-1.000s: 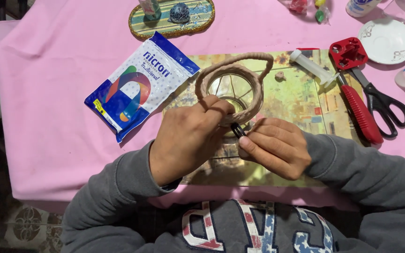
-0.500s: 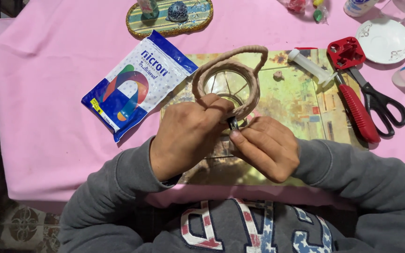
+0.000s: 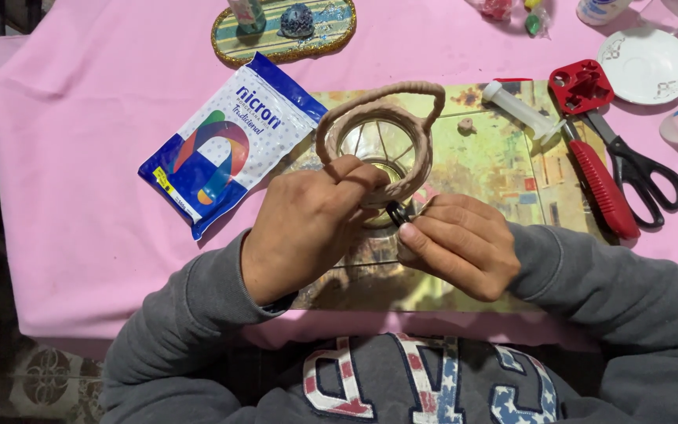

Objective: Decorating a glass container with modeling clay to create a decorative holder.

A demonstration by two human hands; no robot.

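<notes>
My right hand [image 3: 461,245] has thumb and forefinger pinched on a small dark tool [image 3: 396,212], its tip against the lower rim of the jar; the other fingers are curled in beneath. My left hand [image 3: 308,224] is clenched around the near side of the glass jar [image 3: 378,141], fingertips pressing on its clay-coloured wrapping, so I count both hands as grasping. The jar lies tilted with its open mouth toward the camera, a beige clay band round the rim and a looped clay handle [image 3: 402,90] arching over its far side. It sits above a picture-printed work mat [image 3: 504,165], which lies on the pink tablecloth [image 3: 80,157].

Left of the jar, touching the mat's edge, lies a blue and white pouch [image 3: 225,145] of modelling material. On the mat to the right sits a white tube [image 3: 521,110], with a small clay crumb [image 3: 466,124] near it. Further right, a red-handled tool [image 3: 594,149] lies beside black-handled scissors [image 3: 641,177], the two just touching. A white saucer [image 3: 645,67] sits in the far right corner. At the far edge is an oval striped tray [image 3: 284,35] with a glittery rim, holding two small figures. My grey sleeves [image 3: 174,330] frame the near edge
</notes>
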